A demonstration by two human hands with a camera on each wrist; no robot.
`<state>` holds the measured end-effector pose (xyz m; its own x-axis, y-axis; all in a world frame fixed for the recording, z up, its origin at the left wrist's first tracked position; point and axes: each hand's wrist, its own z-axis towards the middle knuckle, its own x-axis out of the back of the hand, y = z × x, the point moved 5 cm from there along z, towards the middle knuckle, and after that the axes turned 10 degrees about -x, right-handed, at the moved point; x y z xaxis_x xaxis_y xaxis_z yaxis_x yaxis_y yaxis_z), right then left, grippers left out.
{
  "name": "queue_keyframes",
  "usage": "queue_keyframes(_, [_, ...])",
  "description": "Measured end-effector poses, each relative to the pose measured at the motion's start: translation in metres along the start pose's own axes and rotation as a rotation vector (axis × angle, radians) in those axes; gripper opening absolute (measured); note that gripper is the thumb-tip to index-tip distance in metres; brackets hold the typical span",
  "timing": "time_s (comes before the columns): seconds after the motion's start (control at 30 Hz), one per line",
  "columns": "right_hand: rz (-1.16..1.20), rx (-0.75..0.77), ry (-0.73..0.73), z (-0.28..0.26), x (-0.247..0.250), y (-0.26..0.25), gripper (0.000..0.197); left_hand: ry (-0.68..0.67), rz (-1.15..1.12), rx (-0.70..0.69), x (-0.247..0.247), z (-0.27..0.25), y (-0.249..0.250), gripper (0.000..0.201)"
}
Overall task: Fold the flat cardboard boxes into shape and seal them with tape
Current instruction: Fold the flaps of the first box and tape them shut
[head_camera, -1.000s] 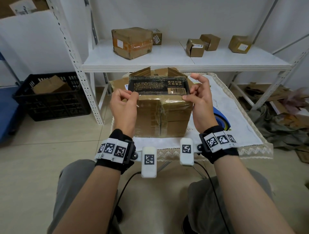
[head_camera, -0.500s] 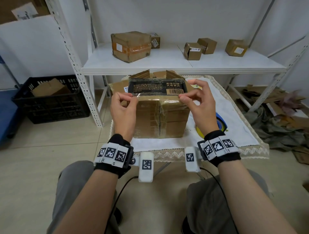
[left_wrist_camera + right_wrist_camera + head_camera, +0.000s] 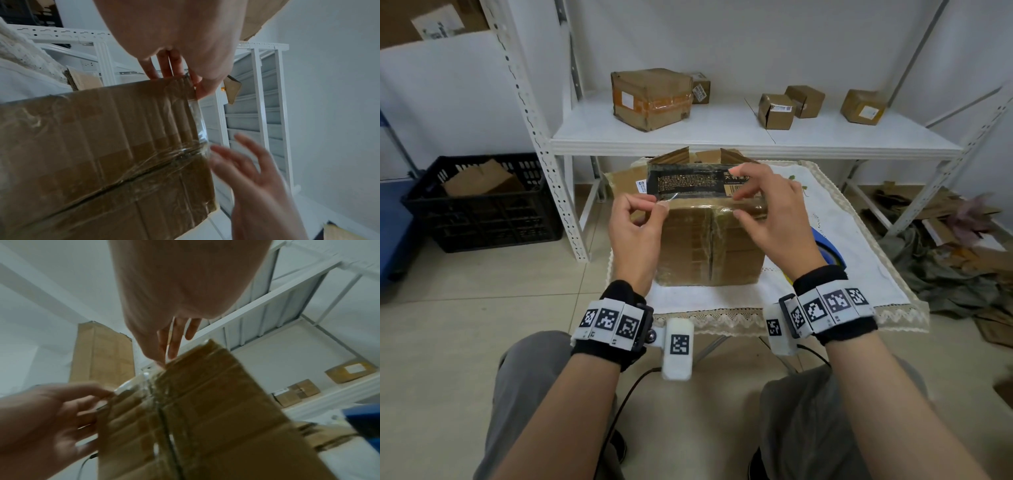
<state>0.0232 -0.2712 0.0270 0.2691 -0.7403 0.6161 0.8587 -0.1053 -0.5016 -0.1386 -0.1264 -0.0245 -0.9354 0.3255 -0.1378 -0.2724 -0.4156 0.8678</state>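
Observation:
A brown cardboard box (image 3: 709,253) stands on the cloth-covered table (image 3: 859,274), its front seam covered in clear tape. A black printed panel (image 3: 688,180) forms its top, and brown flaps stick up behind it. A strip of clear tape (image 3: 678,202) runs along the box's top front edge. My left hand (image 3: 654,207) pinches the strip's left end by the box's left corner; the same pinch (image 3: 185,79) shows in the left wrist view. My right hand (image 3: 737,205) is over the middle of that edge, fingers loosely spread, thumb and fingertips touching the box (image 3: 205,418).
A blue and yellow tape roll (image 3: 825,246) lies on the cloth behind my right wrist. Flat cardboard (image 3: 623,181) leans behind the box. The white shelf (image 3: 722,140) above carries several taped boxes. A black crate (image 3: 482,212) stands at left; cardboard scraps (image 3: 945,240) litter the floor at right.
My right hand let go of the tape's right end and slid left along the box's top edge to its middle. The left hand kept its pinch.

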Motion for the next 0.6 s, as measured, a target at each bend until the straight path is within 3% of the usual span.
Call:
queue_keyframes(0.13, [0.090,0.000,-0.127,0.004,-0.023,-0.018,0.061,-0.013,0.043,-0.037,-0.005,-0.003,0.005,0.016])
queue_keyframes(0.37, [0.253,-0.084,-0.005,0.001,-0.023,-0.004,0.062,0.006,0.040,-0.011,-0.004,-0.003,0.007,0.016])
queue_keyframes(0.6, [0.189,-0.098,-0.047,0.002,-0.024,-0.005,0.059,0.039,-0.022,0.078,-0.006,-0.006,0.007,0.017])
